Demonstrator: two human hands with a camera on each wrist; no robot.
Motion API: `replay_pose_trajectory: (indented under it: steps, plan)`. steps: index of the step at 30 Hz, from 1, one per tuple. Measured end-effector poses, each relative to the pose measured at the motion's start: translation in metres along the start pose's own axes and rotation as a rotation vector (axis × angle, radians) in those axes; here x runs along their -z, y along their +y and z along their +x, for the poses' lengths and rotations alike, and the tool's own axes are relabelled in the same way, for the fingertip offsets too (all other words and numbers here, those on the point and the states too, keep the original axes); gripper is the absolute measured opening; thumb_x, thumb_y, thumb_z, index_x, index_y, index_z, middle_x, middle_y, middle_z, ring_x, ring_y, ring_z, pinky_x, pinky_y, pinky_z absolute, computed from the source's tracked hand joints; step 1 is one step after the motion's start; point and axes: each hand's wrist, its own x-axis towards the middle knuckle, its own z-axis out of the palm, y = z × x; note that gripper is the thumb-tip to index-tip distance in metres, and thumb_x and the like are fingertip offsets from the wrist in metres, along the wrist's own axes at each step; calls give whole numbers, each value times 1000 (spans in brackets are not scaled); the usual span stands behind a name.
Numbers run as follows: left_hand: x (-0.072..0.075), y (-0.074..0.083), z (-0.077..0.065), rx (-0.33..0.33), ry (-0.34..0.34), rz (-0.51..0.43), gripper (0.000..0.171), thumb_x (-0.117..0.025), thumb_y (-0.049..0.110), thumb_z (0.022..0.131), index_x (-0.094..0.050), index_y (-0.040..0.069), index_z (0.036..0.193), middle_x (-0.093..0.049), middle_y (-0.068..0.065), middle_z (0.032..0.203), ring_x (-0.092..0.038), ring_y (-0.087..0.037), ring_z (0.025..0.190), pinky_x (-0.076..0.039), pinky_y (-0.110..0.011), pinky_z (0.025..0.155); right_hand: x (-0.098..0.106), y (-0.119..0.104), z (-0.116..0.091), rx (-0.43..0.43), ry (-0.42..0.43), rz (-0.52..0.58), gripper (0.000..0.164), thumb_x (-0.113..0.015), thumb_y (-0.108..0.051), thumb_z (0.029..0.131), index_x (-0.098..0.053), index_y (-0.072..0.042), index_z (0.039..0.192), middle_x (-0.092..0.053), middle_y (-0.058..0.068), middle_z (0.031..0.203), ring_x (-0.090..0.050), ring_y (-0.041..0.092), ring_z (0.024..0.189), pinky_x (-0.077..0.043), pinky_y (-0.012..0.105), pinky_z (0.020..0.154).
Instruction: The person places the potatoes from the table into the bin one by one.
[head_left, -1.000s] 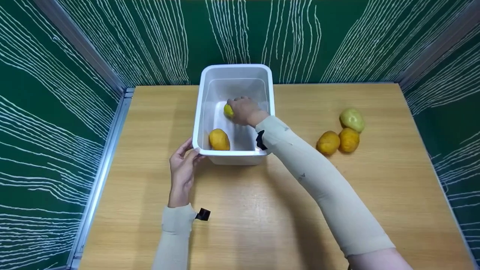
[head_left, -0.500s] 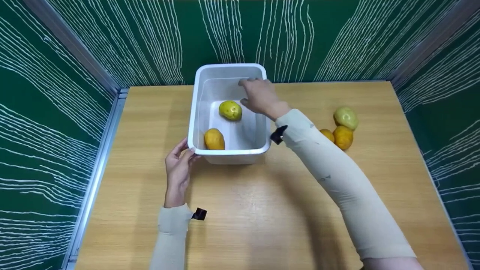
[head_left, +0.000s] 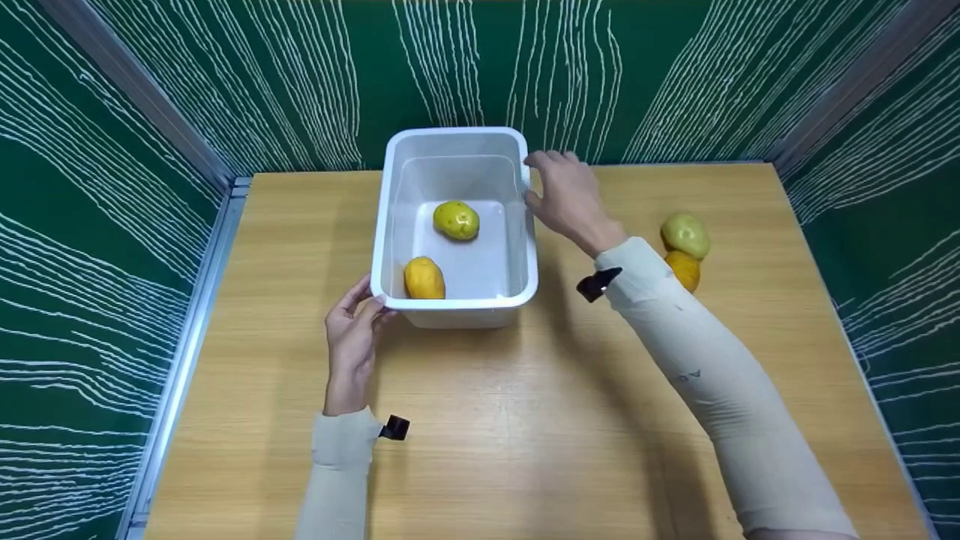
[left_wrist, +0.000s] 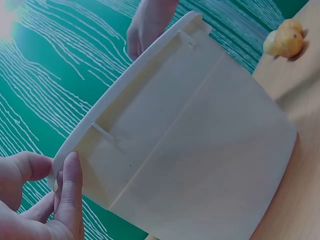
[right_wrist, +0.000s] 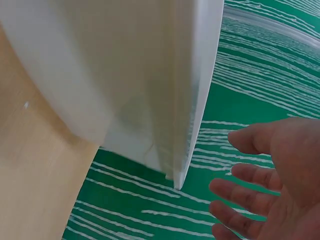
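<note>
A white plastic bin [head_left: 380, 225] stands at the back middle of the table. My left hand [head_left: 351, 345] pinches the rim at its near left corner, and the left wrist view shows thumb and fingers on both sides of that rim. Inside the bin lie a yellow-green mango [head_left: 456, 220], near the middle of the floor, and an orange-yellow mango [head_left: 424, 278] by the near left corner. My right hand [head_left: 571, 193] is at the bin's right rim, outside it; in the right wrist view its palm [right_wrist: 300, 175] holds nothing and the fingers are spread apart from the rim.
On the right of the table sit a pale green fruit [head_left: 685, 235] and an orange-yellow fruit [head_left: 683, 270], partly behind the right sleeve. Green walls with white lines enclose the back and sides of the wooden table [head_left: 465, 435].
My right hand has let go of the yellow-green mango inside the bin, risen out and moved right past the rim. The left hand keeps its pinch on the corner.
</note>
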Motion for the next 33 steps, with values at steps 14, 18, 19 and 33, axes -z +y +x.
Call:
replay_pose_trajectory:
  steps: [14,18,19,33]
  plan:
    - [1,0,0,26,-3,19,50,-57,-14,99,-50,-12,148,-53,-20,127,-71,-15,82,-67,-23,77,-3,54,-34,-94,7,61,47,-69,-14,100,-58,0,144,-58,22,149,-52,42,135,-47,60,116]
    - [1,1,0,22,-2,15,50,-57,-15,98,-51,-12,148,-54,-19,126,-71,-15,80,-67,-22,75,-6,67,-44,-154,-14,51,49,-68,-13,101,-56,-1,147,-57,22,150,-51,43,133,-46,61,117]
    - [1,1,0,21,-2,15,50,-57,-15,98,-51,-13,147,-54,-19,125,-71,-15,80,-67,-22,75,-6,71,-46,-164,-16,52,49,-68,-13,101,-56,-1,147,-56,22,150,-51,43,133,-45,61,117]
    - [1,0,0,13,-10,2,50,-57,-16,98,-51,-13,147,-55,-16,122,-70,-14,81,-67,-22,75,-12,109,-73,-239,-56,45,51,-70,-9,100,-55,0,147,-54,25,151,-48,46,130,-43,64,119]
